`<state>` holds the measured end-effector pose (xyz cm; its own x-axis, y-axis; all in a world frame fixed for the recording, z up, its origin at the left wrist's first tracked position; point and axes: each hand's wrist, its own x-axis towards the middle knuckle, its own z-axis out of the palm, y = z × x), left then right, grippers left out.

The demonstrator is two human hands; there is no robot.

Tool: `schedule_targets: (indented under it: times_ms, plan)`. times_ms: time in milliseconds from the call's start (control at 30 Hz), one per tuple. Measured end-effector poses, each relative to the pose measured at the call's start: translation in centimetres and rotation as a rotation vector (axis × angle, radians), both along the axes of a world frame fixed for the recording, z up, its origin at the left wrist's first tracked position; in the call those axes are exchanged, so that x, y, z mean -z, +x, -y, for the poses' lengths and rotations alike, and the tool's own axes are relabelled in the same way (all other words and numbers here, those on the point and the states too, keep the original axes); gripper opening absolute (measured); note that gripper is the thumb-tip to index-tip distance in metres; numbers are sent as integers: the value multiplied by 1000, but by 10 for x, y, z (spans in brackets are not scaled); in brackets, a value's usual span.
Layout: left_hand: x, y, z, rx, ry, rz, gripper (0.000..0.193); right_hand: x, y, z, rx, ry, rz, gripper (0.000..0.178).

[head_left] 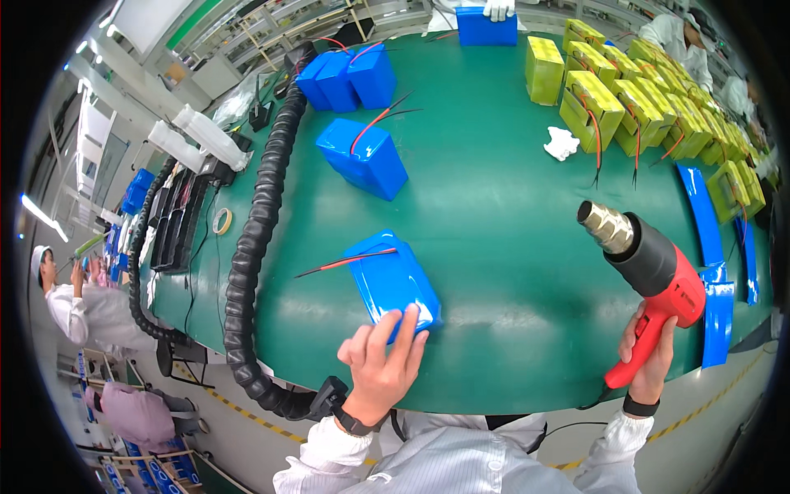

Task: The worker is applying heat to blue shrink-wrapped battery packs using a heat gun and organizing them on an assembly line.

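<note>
A blue shrink-wrapped battery pack [397, 284] lies on the green table in front of me, red and black wires coming off its far side. My left hand [381, 362] touches its near end with the fingertips, fingers apart and not wrapped round it. My right hand [648, 354] is closed round the handle of a red and black heat gun [676, 284]. The gun's metal nozzle [606, 226] points up and to the left, away from the pack. A dark band is on each wrist.
Blue battery packs [362, 156] stand at the far left, and yellow-green packs [592, 107] with wires fill the far right. Flat blue sleeves [718, 321] lie by the right edge. A black corrugated hose [263, 214] runs along the left. Gloved hands [499, 10] hold a pack at the far edge.
</note>
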<state>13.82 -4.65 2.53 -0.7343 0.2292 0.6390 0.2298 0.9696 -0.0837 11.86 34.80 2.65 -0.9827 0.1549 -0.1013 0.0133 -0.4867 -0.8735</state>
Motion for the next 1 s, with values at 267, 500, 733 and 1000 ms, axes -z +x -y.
schedule_targets:
  times_ms: [267, 500, 733, 1000]
  plan:
    - [1, -33, 38, 40, 874, 233, 53, -4, 5, -4, 13, 17, -39, 58]
    - [14, -92, 63, 457, 1897, 535, 41, -8, 9, -6, -38, 78, -89, 62]
    - [15, -76, 39, 243, 1886, 393, 30, -7, 14, -8, -6, 121, -92, 59]
    - [19, 24, -6, 54, 1417, 77, 56, -23, 16, -20, -4, 290, -107, 63]
